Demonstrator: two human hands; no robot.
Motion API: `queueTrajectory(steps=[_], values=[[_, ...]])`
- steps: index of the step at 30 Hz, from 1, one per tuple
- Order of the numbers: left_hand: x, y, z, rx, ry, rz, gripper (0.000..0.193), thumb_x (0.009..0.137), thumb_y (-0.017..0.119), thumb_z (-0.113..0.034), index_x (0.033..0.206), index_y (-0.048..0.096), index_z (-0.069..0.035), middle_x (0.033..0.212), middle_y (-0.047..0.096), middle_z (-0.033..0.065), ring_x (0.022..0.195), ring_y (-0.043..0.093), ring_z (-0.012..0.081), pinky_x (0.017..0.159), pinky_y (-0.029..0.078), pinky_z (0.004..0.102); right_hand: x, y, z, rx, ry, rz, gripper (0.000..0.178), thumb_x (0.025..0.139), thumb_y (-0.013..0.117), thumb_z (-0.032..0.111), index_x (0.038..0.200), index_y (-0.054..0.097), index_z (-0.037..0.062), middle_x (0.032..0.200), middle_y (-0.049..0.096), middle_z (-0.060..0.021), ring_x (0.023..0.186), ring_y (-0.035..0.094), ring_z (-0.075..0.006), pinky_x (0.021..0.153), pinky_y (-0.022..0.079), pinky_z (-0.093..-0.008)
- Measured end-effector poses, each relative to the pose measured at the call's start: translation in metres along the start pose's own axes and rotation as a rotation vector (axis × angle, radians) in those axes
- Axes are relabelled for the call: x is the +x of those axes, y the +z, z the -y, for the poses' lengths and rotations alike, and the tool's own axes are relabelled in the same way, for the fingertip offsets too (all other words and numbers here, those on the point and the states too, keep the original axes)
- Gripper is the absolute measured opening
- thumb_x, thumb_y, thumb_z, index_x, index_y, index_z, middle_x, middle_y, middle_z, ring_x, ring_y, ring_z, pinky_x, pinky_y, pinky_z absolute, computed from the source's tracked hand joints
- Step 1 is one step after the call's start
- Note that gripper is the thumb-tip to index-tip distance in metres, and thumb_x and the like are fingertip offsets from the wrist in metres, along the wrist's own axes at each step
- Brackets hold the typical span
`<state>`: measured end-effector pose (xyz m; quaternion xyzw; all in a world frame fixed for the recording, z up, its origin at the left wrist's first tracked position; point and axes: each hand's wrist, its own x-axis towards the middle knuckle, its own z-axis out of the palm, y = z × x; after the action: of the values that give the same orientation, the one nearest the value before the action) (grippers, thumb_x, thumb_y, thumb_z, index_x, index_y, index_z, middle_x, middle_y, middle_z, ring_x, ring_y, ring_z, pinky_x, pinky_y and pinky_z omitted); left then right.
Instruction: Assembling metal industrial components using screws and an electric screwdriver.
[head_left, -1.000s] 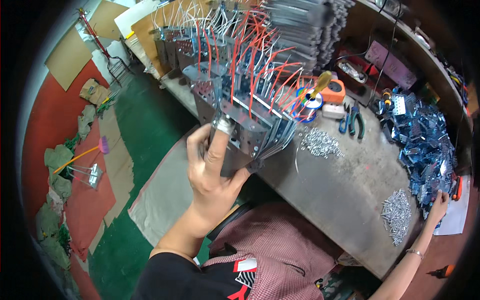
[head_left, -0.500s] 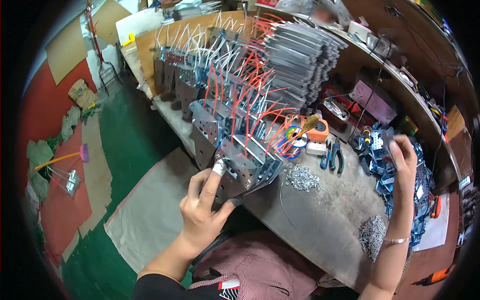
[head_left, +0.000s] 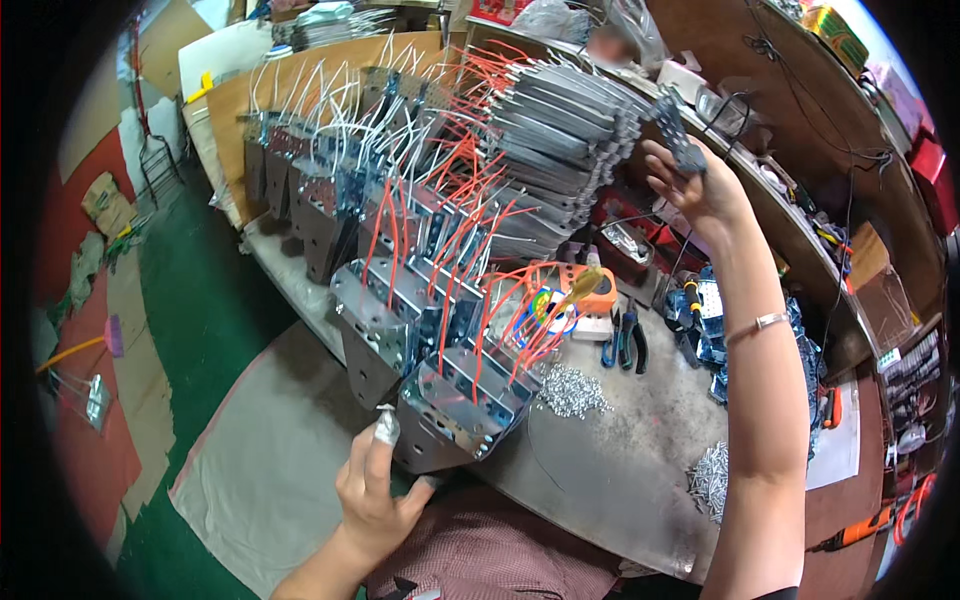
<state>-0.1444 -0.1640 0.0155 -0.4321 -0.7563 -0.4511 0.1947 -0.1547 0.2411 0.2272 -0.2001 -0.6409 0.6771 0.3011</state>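
Observation:
My right hand [head_left: 705, 190] is raised over the far right of the bench, closed around a small dark metal bracket with holes [head_left: 680, 135]. My left hand [head_left: 375, 490] is at the near corner of the closest metal housing [head_left: 440, 425], with index finger and thumb spread. White wrapping covers its index fingertip. Whether that finger touches the housing, I cannot tell. The housing is grey sheet metal with holes, and red wires [head_left: 477, 372] rise from it. Behind it stands another such housing [head_left: 375, 345], with more in rows beyond.
Flat grey metal parts [head_left: 560, 130] are stacked high at the back. Small nuts [head_left: 575, 390], pliers [head_left: 632, 343] and an orange device [head_left: 590, 290] lie on the bench [head_left: 630, 460]. Screws [head_left: 710, 480] and blue metal brackets [head_left: 712, 330] are piled by my right forearm.
My right hand has moved up and away from the pile of blue brackets, carrying the bracket. My left hand has slid lower and its grip on the near housing has loosened. The view has shifted right.

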Motion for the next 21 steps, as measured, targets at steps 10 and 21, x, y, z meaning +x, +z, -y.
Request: queueTrajectory(steps=[10,21], values=[[-0.014,-0.002,0.008,-0.068,-0.023,-0.035,0.081,0.070,0.076,-0.014,0.135,0.032,0.003,0.110,0.057,0.0257,0.089,0.061,0.0381,0.072,0.053,0.0424,0.033,0.064,0.019,-0.328,0.236,-0.065,0.015,0.084,0.063,0.030,0.096,0.062,0.0207,0.086,0.064,0.0007,0.098,0.056,-0.0199,0.089,0.038,-0.0432],[-0.028,-0.013,0.003,-0.138,0.063,-0.099,0.067,0.074,0.069,-0.014,0.131,0.035,-0.005,0.118,0.054,0.0219,0.097,0.060,0.0342,0.078,0.052,0.0376,0.061,0.042,0.011,-0.082,0.073,-0.138,0.017,0.078,0.071,0.031,0.087,0.064,0.0189,0.080,0.063,-0.0007,0.076,0.058,-0.0150,0.062,0.047,-0.0358]])
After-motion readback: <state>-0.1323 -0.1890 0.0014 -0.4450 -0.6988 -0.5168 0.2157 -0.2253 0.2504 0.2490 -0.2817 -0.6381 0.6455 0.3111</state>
